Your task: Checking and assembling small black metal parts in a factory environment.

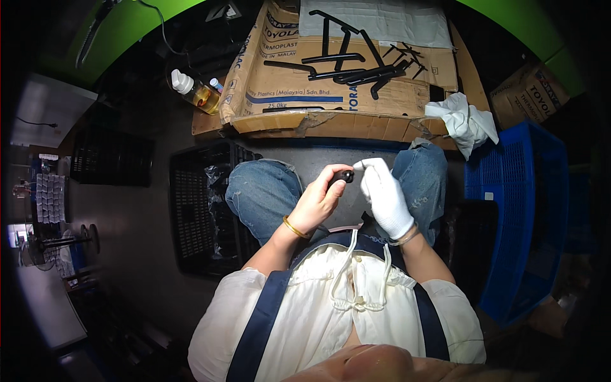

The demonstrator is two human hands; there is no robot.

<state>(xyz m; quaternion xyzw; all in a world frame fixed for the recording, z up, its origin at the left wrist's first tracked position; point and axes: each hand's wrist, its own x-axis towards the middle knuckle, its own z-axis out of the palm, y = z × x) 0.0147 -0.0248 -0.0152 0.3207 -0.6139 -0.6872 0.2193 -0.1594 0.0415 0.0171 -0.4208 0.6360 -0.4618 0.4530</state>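
Observation:
My left hand (317,198) is bare, with a gold bangle at the wrist. Its fingers wrap round a black plastic part (347,176), seen nearly end-on above my lap, so its full length is hidden. My right hand (384,198) wears a white glove and is held close beside the part. Its fingers are bent and pressed together, the fingertips next to the part's end; whether they pinch something small there is hidden. Ahead, several black bent plastic bars (356,75) lie in a loose pile on an opened cardboard box (286,86).
A white cloth (459,121) hangs over the box's near right edge. A spray bottle (196,92) with amber liquid stands left of the box. Black crates (191,219) sit at my left, and a blue crate (531,210) stands at my right. A fan (48,245) is far left.

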